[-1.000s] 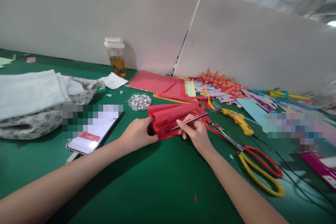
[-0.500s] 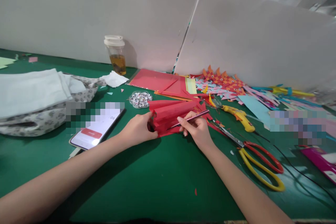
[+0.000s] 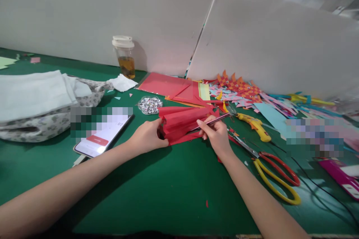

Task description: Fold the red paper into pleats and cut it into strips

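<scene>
My left hand (image 3: 150,135) grips the left end of a folded, pleated piece of red paper (image 3: 182,119), thumb below and fingers partly hidden behind it. Between the fingers of my right hand (image 3: 214,134) is a slim dark-and-pink pen (image 3: 215,119), its tip end pointing left onto the lower part of the paper. Loose red strips lie just behind and below the right hand. To the right of that hand rest large scissors (image 3: 259,155) with one red and one yellow handle. A yellow glue gun (image 3: 256,125) lies beyond them.
A phone (image 3: 102,134) lies left of my hands, near a dish of googly eyes (image 3: 150,105). Behind are red paper sheets (image 3: 168,86), woven orange paper fish (image 3: 238,86) and coloured strips. A lidded cup (image 3: 125,58) stands by the grey partition. A black cord (image 3: 308,175) runs at right.
My right hand and the pen have shifted a little to the right along the red paper. The left hand keeps its hold in the same place.
</scene>
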A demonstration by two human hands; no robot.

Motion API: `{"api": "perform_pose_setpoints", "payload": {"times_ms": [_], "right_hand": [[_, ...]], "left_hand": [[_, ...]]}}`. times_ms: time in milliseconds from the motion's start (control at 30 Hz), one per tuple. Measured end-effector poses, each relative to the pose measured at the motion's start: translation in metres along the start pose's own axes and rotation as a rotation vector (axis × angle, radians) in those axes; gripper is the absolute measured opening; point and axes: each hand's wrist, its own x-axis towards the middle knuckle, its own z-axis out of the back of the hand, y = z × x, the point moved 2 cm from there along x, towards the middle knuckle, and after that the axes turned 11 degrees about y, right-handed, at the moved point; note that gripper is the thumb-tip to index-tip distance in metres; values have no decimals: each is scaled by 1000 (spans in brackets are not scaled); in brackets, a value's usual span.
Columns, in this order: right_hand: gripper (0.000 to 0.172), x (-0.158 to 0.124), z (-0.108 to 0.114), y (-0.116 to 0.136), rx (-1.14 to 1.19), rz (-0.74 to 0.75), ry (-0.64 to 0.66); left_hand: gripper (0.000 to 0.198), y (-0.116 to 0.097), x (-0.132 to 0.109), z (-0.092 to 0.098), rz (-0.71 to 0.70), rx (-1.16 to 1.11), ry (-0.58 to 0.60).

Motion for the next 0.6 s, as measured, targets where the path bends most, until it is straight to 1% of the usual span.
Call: {"api": "perform_pose_setpoints", "payload": {"times_ms": [67, 100, 267, 333, 400, 533, 600], "right_hand": [[29, -2, 0, 3, 9, 23, -33], [29, -3, -4, 4, 21, 29, -22], [26, -10, -34, 7, 77, 25, 166], [27, -9, -37, 5, 76, 20, 194], [28, -7, -32, 3, 59, 4, 167], [31, -1, -13, 2, 21, -27, 38], [31, -1, -11, 3, 37, -25, 11]], "left_hand": [[31, 0, 0, 0, -4, -5, -1], [30, 1, 0, -1, -6, -8, -5], [33, 3, 0, -5, 6, -53, -38], [34, 3, 1, -6, 14, -72, -43], [35, 3, 1, -6, 12, -83, -41], [37, 1, 1, -4, 15, -75, -25], [37, 1, 0, -4, 18, -72, -23]]}}
